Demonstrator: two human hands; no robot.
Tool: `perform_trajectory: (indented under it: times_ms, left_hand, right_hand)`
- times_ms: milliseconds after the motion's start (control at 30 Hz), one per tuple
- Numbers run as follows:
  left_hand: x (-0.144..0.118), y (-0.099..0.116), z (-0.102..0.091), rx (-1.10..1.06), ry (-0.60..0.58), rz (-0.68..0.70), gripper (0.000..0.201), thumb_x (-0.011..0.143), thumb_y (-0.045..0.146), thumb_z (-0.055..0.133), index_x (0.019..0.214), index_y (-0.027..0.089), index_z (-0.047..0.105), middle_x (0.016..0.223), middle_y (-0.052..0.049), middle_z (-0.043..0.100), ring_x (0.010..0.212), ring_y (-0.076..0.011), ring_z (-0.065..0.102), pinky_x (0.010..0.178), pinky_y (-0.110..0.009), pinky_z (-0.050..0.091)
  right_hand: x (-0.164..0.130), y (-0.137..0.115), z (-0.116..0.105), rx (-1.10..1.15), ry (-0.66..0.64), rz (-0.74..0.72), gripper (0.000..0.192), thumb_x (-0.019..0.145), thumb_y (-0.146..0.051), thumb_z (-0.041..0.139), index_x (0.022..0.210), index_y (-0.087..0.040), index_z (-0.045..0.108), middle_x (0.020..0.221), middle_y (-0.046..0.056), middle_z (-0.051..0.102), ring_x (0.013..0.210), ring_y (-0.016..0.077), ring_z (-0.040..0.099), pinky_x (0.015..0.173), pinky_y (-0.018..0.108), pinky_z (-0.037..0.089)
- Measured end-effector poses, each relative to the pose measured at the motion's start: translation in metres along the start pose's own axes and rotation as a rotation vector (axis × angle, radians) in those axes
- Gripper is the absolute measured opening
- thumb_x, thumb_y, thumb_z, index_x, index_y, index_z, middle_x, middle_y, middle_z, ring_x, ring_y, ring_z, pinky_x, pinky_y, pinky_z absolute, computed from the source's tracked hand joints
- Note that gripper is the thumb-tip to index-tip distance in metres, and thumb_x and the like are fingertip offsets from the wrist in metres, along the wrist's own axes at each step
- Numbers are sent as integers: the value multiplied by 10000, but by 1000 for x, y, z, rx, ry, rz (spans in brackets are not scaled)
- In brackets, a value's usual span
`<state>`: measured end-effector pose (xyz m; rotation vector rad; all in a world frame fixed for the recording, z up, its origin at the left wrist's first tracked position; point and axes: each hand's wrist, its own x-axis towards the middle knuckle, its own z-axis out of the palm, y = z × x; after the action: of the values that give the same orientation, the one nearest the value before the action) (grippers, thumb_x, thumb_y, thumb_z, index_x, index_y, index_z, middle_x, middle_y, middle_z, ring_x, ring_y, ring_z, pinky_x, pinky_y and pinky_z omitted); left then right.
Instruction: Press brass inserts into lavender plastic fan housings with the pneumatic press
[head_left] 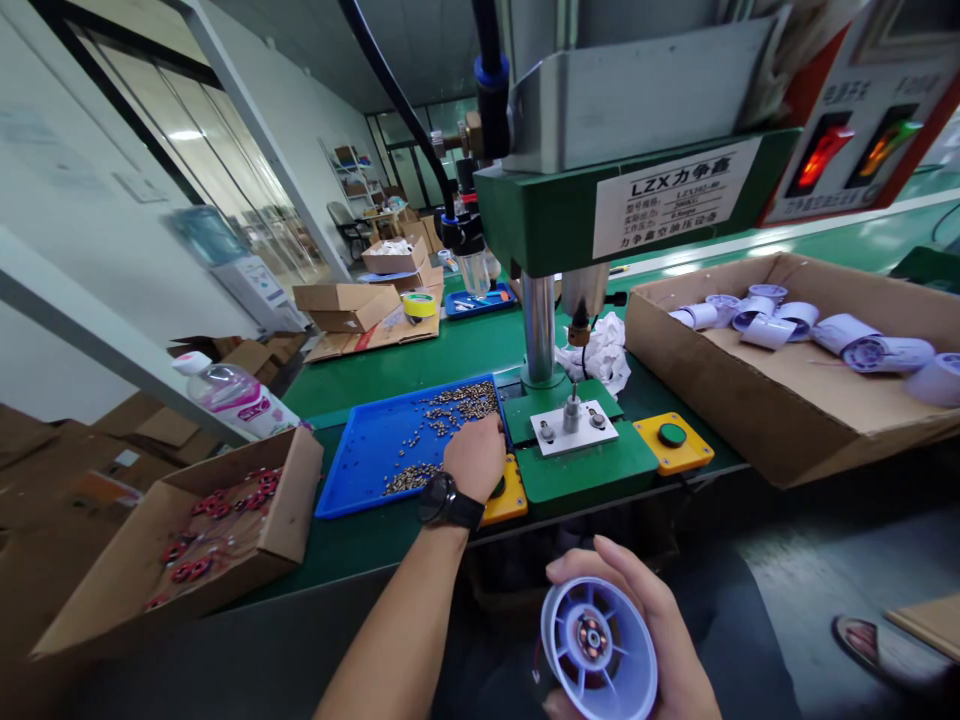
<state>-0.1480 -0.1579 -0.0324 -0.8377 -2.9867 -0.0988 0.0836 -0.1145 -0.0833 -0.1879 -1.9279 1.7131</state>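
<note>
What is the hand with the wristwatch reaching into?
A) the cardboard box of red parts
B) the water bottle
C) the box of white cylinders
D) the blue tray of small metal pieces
D: the left hand rests at the edge of the blue tray, fingers among the small metal pieces, while the right hand holds a white fan housing.

White label [673, 197] on the green press head [555, 215], upper centre of frame: top line reads "LZX" followed by the Chinese characters 力争鑫. Smaller lines beneath are printed in Chinese with values; too small and blurred to read with certainty.

White and red panel [874, 110], upper right of frame: Chinese captions above two indicator lamps, one glowing red, one green; characters not legible.

Pink label on the bottle [238, 398], left of frame: print present, unreadable.
</note>
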Motion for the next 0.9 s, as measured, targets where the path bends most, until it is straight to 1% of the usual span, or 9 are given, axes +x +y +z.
perform_trajectory:
  times_ms: [167,400,467,533,633,700,733,833,900]
  left_hand:
    - [0,1,0,-1,-3,-2,238,902,226,405,969,224,633,929,-60,718,921,-201,666,789,-291,467]
    - [-1,2,-1,-2,-12,-11,241,902,234,402,979,227,630,946,-62,718,925,-200,663,801,-296,465]
    - [-1,2,-2,0,-19,-12,246,901,236,399,983,226,631,953,-59,718,929,-195,661,803,-290,463]
    - [-1,2,-2,4,-23,-10,250,898,233,396,982,226,632,952,-57,716,933,-194,659,799,-284,461]
    - [-1,2,-3,12,-21,-9,250,897,229,389,969,233,628,937,-54,716,923,-200,660,781,-285,458]
    - [0,2,-4,11,-15,-5,247,900,229,383,962,237,622,934,-48,718,913,-200,662,764,-283,455]
    - [0,1,-5,7,-12,0,245,901,228,381,955,236,620,932,-47,719,909,-199,663,755,-281,453]
    - [2,0,-9,-5,-2,15,243,898,223,375,918,222,617,919,-57,721,891,-208,666,731,-284,446]
    - [4,-2,-11,2,-5,13,248,898,219,362,904,218,610,914,-63,721,883,-219,664,718,-296,440]
  right_hand:
    - [0,4,1,8,-15,6,877,736,-345,723,1460,-336,227,1217,109,603,861,263,664,699,395,578]
    - [-8,17,5,11,22,7,899,679,-318,750,1447,-284,284,1206,116,614,944,274,648,751,369,563]
    - [-16,34,13,43,3,63,889,637,-334,770,1415,-279,344,1204,112,614,952,274,645,771,362,554]
    - [-21,60,24,94,-51,181,846,579,-367,789,1341,-267,435,1139,97,639,935,267,645,772,346,544]
    - [-12,113,36,252,-76,565,718,585,-461,742,1219,-229,500,909,50,663,781,218,647,622,296,522]
    - [6,149,37,327,1,807,642,624,-532,681,1148,-210,498,832,29,638,724,188,633,542,255,483]
    - [16,164,35,334,45,867,620,627,-562,660,1109,-208,499,828,26,629,727,180,630,530,241,471]
    - [42,186,25,279,97,840,582,604,-612,640,1016,-217,524,820,13,621,719,156,618,522,216,449]
    - [51,176,14,243,56,791,545,583,-586,668,971,-217,564,712,-13,608,608,136,587,474,201,408]
